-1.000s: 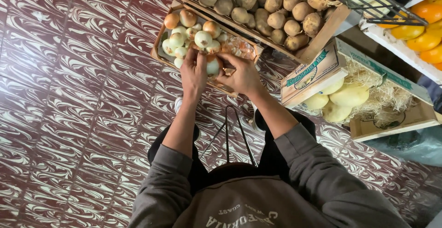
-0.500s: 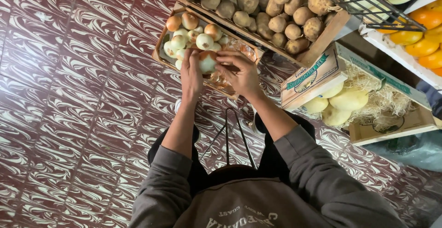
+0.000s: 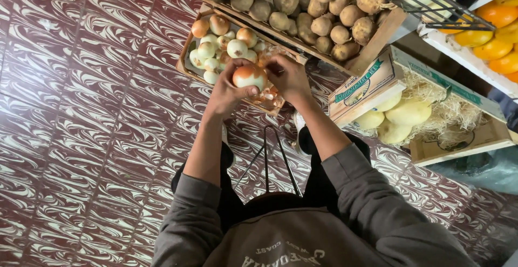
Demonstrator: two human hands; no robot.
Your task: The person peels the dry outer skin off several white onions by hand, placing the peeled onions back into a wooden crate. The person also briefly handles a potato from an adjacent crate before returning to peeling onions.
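The left hand (image 3: 226, 91) holds an onion (image 3: 249, 76) in a tight grip, near the middle top of the frame. The right hand (image 3: 287, 75) touches the onion's side with bent fingers; I cannot tell if it grips. Both hands are over the near edge of a small crate (image 3: 189, 40) full of onions. Above it is a big crate (image 3: 377, 35) of potatoes (image 3: 302, 2). At the right, a box (image 3: 372, 81) holds pale melons (image 3: 407, 113) on straw. The left of the frame is open floor (image 3: 81, 137).
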